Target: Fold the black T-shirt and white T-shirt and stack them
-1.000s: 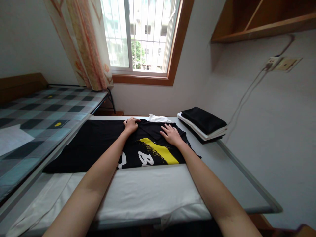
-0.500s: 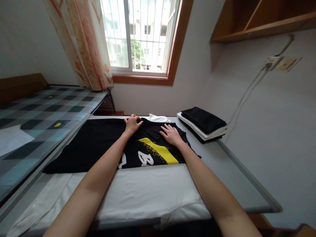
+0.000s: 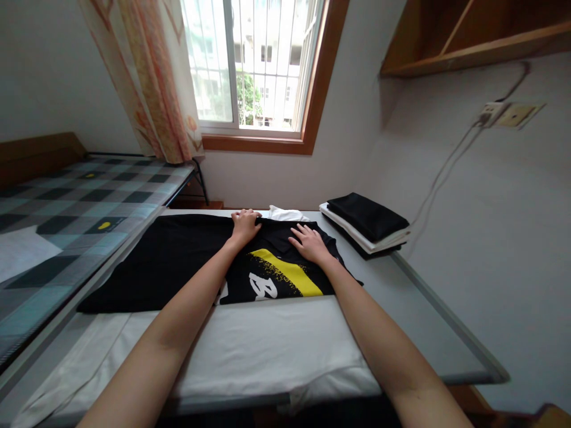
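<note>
A black T-shirt (image 3: 178, 255) with a yellow band and white lettering lies folded lengthwise across the table, over a white cloth (image 3: 276, 345). My left hand (image 3: 246, 224) rests on the shirt's far edge with its fingers spread and the thumb out to the right. To the right, my right hand (image 3: 310, 242) lies flat and open on the upper part of the shirt, near the collar and above the yellow band. Neither hand grips the fabric. A bit of white fabric (image 3: 288, 214) shows beyond the shirt's far edge.
A stack of folded black and white clothes (image 3: 368, 220) sits at the table's back right. The grey table (image 3: 428, 321) meets the wall on the right. On the left stands a bed with a checked mattress (image 3: 111, 196) and a white paper (image 3: 24, 252).
My left hand has slid slightly right along the shirt's far edge, and its bent, pinched-looking fingers have flattened out. My right hand and the shirt stay in place.
</note>
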`<state>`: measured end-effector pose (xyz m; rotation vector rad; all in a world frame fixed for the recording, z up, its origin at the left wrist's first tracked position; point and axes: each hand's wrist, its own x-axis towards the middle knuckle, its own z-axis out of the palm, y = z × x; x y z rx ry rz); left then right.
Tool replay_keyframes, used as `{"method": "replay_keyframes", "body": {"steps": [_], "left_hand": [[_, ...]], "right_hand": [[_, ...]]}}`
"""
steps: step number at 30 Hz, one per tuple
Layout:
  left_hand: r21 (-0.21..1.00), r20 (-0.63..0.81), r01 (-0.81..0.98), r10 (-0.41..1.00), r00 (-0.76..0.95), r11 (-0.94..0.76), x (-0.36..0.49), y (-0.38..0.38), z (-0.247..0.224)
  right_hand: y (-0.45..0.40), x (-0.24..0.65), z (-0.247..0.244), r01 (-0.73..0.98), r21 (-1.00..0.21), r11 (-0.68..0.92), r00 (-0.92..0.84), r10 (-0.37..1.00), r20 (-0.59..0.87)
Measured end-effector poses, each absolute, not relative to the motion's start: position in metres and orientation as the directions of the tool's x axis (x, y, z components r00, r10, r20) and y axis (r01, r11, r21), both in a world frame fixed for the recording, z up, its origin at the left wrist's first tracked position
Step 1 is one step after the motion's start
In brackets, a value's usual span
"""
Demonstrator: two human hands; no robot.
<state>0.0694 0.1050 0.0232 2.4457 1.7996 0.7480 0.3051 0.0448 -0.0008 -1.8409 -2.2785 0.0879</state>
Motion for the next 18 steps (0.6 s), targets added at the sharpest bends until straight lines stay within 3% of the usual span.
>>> {"method": "replay_keyframes", "body": {"steps": [9,13,18], "left_hand": [[0.273,0.42,0.879,0.87,0.257,-0.392,0.07,0.101,0.029],[0.284,0.412,0.868,0.869,0.272,-0.407,0.068,0.101,0.031],[0.322,0.344,0.859,0.894,0.286,-0.399,0.066,0.103,0.032]], "right_hand": [[0.044,0.314,0.004,0.972,-0.197,0.128,-0.052,0.935,0.351],[0.048,0.326,0.003,0.973,-0.212,0.094,-0.012,0.934,0.357],[0.055,0.342,0.007,0.923,-0.373,0.093,0.086,0.896,0.435]]}}
